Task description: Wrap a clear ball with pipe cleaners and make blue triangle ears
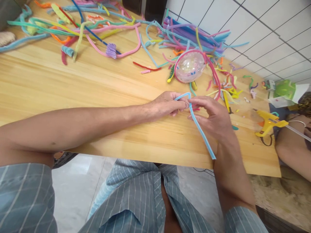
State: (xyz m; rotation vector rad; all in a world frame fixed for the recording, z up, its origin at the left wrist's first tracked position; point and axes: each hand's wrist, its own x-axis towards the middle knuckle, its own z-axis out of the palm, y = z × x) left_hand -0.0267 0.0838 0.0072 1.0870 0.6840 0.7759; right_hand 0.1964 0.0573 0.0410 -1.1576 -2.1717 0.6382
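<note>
A light blue pipe cleaner (201, 131) is held between both my hands above the wooden table (73, 87). My left hand (165, 105) pinches its bent upper end. My right hand (213, 118) pinches it just beside, and the long free end slants down past my right wrist toward the table's near edge. A small red piece shows under my right fingers, too hidden to tell whether it is held.
A clear ball (190, 66) wrapped in pink pipe cleaners lies just beyond my hands. Heaps of coloured pipe cleaners (97, 29) cover the far table. A yellow glue gun (268, 123) lies at the right edge, beside another person's arm (291, 152).
</note>
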